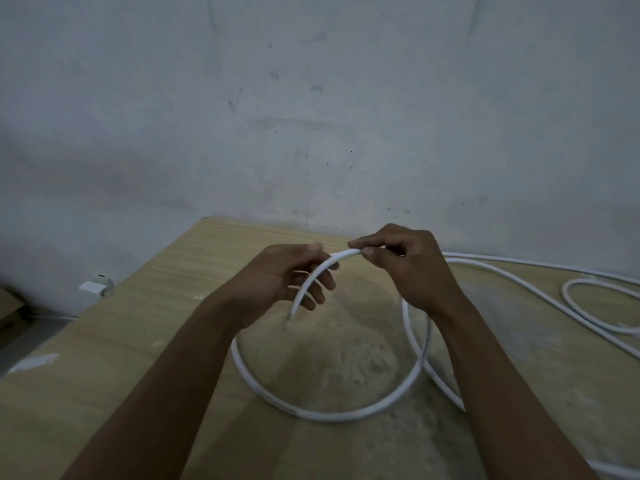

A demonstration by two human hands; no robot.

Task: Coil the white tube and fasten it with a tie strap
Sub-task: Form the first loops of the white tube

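Note:
A long white tube (pixel 332 412) lies on the wooden table (pixel 138 341), forming one loop in front of me. Its free end curves up between my hands. My left hand (pixel 277 278) holds the tube near that end, fingers curled around it, and the cut tip pokes out below the fingers. My right hand (pixel 405 261) pinches the tube a little further along, thumb and forefinger on top. From there the tube runs down behind my right wrist and trails off to the right in more bends (pixel 588 306). No tie strap is visible.
A grey wall (pixel 311 116) stands just behind the table's far edge. A small white object (pixel 97 287) sits past the table's left edge, near a cardboard box (pixel 10 310). A white scrap (pixel 33 363) lies at the table's left edge.

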